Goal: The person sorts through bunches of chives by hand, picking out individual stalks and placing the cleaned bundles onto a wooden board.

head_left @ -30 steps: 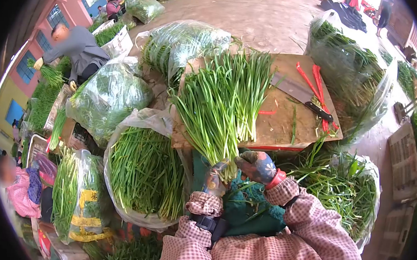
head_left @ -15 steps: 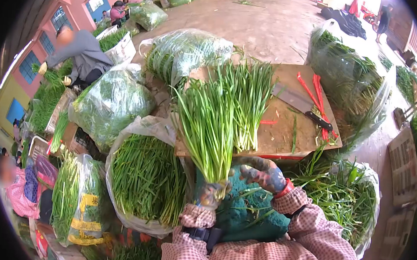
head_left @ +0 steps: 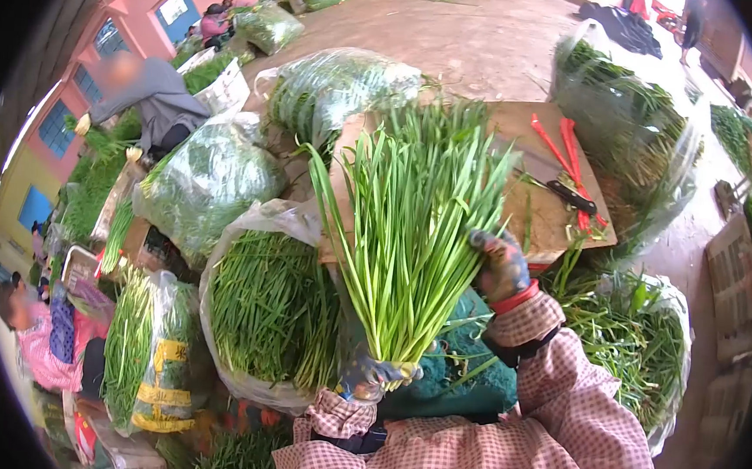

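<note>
A fanned bunch of garlic chives [head_left: 400, 262] stands upright before me, leaves pointing away. My left hand [head_left: 375, 378], in a patterned glove, is closed round the pale stem ends. Against the right edge of the leaves is my gloved right hand [head_left: 504, 268], its fingers curled in at the leaves and their tips partly hidden. Behind the bunch lies a wooden board [head_left: 510, 126]; the other chives on it are mostly covered by the held bunch. A knife with a black handle [head_left: 572, 197] and red ties [head_left: 567, 152] rest on the board's right side.
Open plastic bags of greens stand left [head_left: 270, 314] and right [head_left: 639, 340] of my lap. Full clear bags [head_left: 210, 179] sit farther left. Another big bag [head_left: 619, 121] is beyond the board's right side. Co-workers sit along the left, one in a grey top [head_left: 167, 102].
The held bunch has shifted right and spread wider, now covering the second bunch on the board. My right hand has moved up from above my lap to the leaves' right edge.
</note>
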`<state>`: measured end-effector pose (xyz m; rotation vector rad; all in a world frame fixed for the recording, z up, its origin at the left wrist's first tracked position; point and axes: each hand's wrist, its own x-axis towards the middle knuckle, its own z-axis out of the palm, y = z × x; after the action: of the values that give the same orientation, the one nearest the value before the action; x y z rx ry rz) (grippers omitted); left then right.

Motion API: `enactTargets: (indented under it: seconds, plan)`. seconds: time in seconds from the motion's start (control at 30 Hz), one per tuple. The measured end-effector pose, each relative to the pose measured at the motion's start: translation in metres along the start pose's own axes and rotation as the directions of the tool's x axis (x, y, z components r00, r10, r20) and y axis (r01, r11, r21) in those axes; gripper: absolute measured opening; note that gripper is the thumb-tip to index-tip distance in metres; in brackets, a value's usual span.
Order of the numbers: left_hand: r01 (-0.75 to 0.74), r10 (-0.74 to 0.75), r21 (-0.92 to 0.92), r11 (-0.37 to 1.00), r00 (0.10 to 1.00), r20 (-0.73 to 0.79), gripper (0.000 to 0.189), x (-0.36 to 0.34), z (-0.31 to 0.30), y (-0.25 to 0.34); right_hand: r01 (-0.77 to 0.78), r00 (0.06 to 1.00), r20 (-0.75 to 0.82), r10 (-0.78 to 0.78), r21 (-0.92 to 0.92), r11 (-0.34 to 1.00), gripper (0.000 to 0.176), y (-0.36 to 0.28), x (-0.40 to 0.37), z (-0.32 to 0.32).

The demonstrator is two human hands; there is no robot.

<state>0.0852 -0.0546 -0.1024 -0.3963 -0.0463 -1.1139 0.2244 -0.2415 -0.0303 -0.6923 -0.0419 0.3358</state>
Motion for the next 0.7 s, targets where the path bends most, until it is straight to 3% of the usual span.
enactTargets:
  seconds: [0.13,0.2,0.27,0.3,0.33,0.37,0.4,0.43,0.47,0.5,0.53,0.57,0.6,0.63,0.67,0.7]
  plan:
    - [0.176,-0.182,-0.099,0.979,0.982,-0.051,0.066,0.024,0.004,0.006,0.102,0.992,-0.066,-0.112,-0.134,0.986,0.026,-0.073,0.014,-0.044]
    - [0.256,-0.268,-0.135,0.957,0.960,-0.078,0.067,0.035,0.010,0.010,0.291,0.950,0.100,-0.297,0.073,0.954,0.031,-0.107,0.022,-0.078]
    - [0.285,-0.299,-0.132,0.950,0.948,-0.106,0.068,0.047,0.016,0.016,0.422,0.902,-0.124,-0.413,0.054,0.905,0.041,-0.135,0.028,-0.107]
    - [0.288,-0.302,-0.130,0.949,0.948,-0.104,0.068,0.054,0.021,0.017,0.191,0.980,-0.093,-0.174,0.216,0.958,0.052,-0.149,0.014,-0.117]
    - [0.149,-0.147,0.011,0.989,0.981,-0.126,0.065,0.066,0.029,0.019,0.212,0.975,0.008,-0.220,0.235,0.949,0.060,-0.142,0.008,-0.147]
    - [0.010,0.009,0.152,0.988,0.992,-0.124,0.062,0.076,0.034,0.021,0.168,0.985,-0.003,-0.175,0.292,0.942,0.064,-0.128,-0.004,-0.157]
    - [0.012,0.010,0.078,0.997,0.960,-0.280,0.061,0.061,-0.019,0.068,0.128,0.991,-0.015,-0.131,0.348,0.929,0.068,-0.113,-0.021,-0.162]
    - [-0.161,0.363,0.647,0.745,0.912,-0.190,0.058,0.081,0.004,0.044,0.048,0.994,0.075,-0.075,0.307,0.951,0.069,-0.091,-0.043,-0.161]
    - [-0.240,0.576,0.953,0.182,0.812,0.095,0.056,0.106,0.028,0.019,-0.029,0.987,0.159,-0.012,0.257,0.966,0.071,-0.067,-0.062,-0.156]
    - [-0.385,0.556,0.840,0.383,0.822,0.124,0.050,0.121,0.026,0.021,-0.077,0.995,0.076,0.064,0.176,0.981,0.072,-0.043,-0.080,-0.145]
    - [-0.279,0.573,0.917,0.287,0.817,0.069,0.051,0.126,0.012,0.031,-0.134,0.990,-0.021,0.137,0.107,0.985,0.074,-0.024,-0.093,-0.130]
    - [-0.172,0.657,0.945,0.279,0.752,-0.057,0.047,0.133,0.011,0.026,-0.114,0.992,0.047,0.113,0.015,0.993,0.074,-0.015,-0.095,-0.119]
    - [-0.059,0.730,0.959,0.276,0.662,-0.170,0.044,0.141,0.011,0.021,-0.087,0.988,0.120,0.096,-0.077,0.993,0.075,-0.010,-0.095,-0.110]
    - [0.011,0.804,0.970,0.241,0.558,-0.206,0.033,0.141,-0.005,0.020,-0.074,0.993,0.087,0.083,-0.102,0.992,0.064,-0.013,-0.088,-0.101]
    - [0.238,0.828,0.968,0.077,0.525,-0.195,0.030,0.148,-0.008,0.019,-0.061,0.996,0.058,0.069,-0.130,0.990,0.055,-0.020,-0.077,-0.090]
    - [0.240,0.822,0.970,0.040,0.544,-0.169,0.031,0.145,-0.015,0.019,-0.203,0.971,-0.173,0.165,-0.230,0.952,0.050,-0.023,-0.065,-0.078]
